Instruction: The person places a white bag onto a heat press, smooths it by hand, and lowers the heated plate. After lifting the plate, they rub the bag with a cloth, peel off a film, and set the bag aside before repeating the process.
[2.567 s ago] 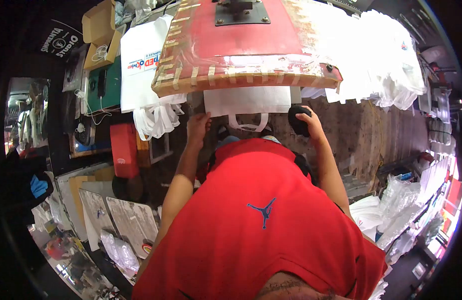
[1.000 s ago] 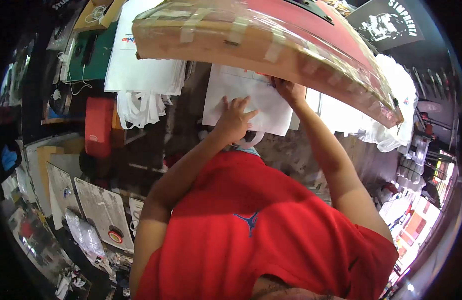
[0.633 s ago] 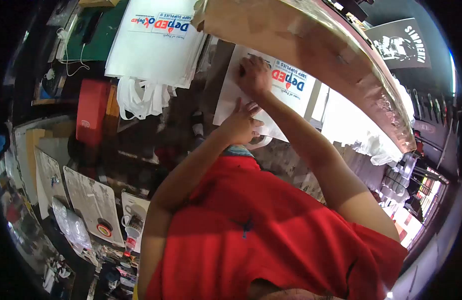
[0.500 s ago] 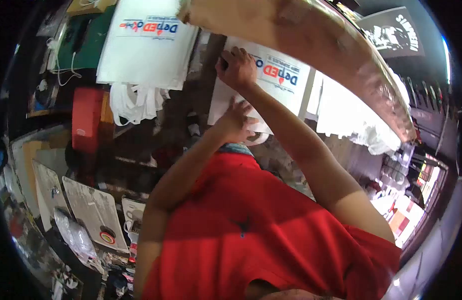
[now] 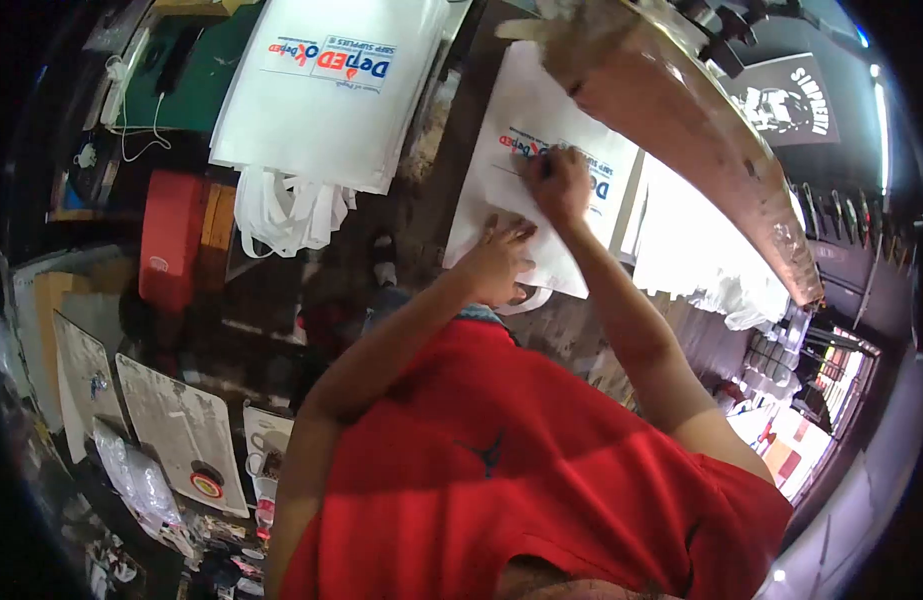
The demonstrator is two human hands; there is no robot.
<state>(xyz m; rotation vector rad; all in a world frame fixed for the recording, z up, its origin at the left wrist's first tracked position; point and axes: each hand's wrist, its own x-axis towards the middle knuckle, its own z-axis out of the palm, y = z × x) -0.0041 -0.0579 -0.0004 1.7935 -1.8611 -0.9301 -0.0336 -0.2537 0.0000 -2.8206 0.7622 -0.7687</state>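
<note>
A white bag [image 5: 481, 225] printed with red and blue "DepED" lettering lies flat in front of me. My left hand [image 5: 496, 265] rests on its lower part, near the handle loop [image 5: 529, 300], with fingers spread. My right hand [image 5: 566, 190] is over the lettering and covers part of it. Its fingers are curled, with a dark patch between them; whatever they hold is hidden. To the left lies a stack of similar white bags [image 5: 316, 130], their handles [image 5: 286, 210] hanging over the edge.
A long board wrapped in brown covering [image 5: 681, 130] arches over the bag's far right side. More white bags [image 5: 696, 240] lie brightly lit on the right. A red box [image 5: 171, 240] and a green mat [image 5: 196, 75] are at left, with stained panels [image 5: 186, 420] below.
My right hand has slid from the bag's left edge rightward onto the lettering. My left hand stays on the lower part. The whole view has shifted slightly.
</note>
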